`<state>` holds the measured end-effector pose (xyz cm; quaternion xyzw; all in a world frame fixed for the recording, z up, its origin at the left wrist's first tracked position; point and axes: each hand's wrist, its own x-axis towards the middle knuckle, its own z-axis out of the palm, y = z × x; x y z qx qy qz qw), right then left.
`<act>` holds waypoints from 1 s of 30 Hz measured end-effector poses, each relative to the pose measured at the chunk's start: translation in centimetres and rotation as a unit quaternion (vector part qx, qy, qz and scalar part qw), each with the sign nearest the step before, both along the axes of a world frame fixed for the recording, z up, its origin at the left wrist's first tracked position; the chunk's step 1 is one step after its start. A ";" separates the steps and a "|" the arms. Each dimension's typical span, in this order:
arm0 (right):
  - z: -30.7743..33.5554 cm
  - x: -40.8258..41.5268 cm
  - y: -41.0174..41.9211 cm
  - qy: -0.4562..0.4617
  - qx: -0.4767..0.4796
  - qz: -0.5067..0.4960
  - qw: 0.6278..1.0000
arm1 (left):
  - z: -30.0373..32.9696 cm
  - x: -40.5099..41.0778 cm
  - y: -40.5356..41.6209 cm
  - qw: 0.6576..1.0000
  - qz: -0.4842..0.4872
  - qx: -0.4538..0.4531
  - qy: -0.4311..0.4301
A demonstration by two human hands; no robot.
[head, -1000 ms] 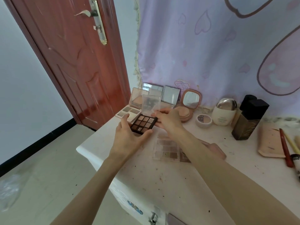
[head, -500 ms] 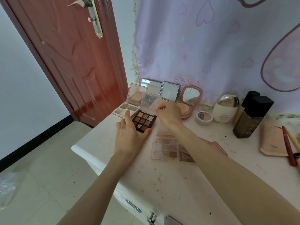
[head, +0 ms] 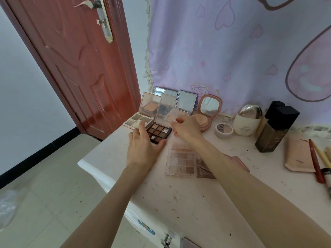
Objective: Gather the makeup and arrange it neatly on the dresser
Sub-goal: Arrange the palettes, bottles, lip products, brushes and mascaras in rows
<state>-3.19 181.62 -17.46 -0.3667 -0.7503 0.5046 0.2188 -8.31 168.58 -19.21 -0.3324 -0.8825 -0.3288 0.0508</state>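
Note:
A small dark eyeshadow palette (head: pixel 159 132) with brown pans and a clear raised lid lies on the white dresser (head: pixel 179 194) near its back left corner. My left hand (head: pixel 143 147) holds its near left edge between thumb and fingers. My right hand (head: pixel 186 128) touches its right side and lid with curled fingers. Behind it stand an open pink palette (head: pixel 141 117), two mirrored compacts (head: pixel 186 101) and a round pink mirror compact (head: pixel 208 106). A clear pale palette (head: pixel 180 162) lies under my right forearm.
To the right stand a small round pot (head: pixel 223 130), a cream jar (head: pixel 248 119) and a dark foundation bottle (head: pixel 274 127). A peach pouch (head: pixel 298 154) and pencils (head: pixel 316 160) lie at far right. A red door (head: pixel 80 59) is left; lilac cloth (head: pixel 232 42) hangs behind.
Both hands have carried the dark palette away from me and lowered it onto the dresser, in front of the row of open compacts.

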 end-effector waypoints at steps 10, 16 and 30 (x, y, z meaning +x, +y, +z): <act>0.1 -0.1 -0.6 0.009 0.074 0.011 0.997 | -0.1 -0.3 0.3 1.000 0.009 -0.011 0.015; 0.8 -0.2 -0.5 0.017 0.141 -0.027 0.989 | -0.2 -0.3 0.2 1.000 0.008 -0.002 0.007; 0.2 -1.4 -0.2 0.066 0.025 -0.063 0.996 | -0.3 -0.5 0.0 1.000 -0.005 0.017 0.007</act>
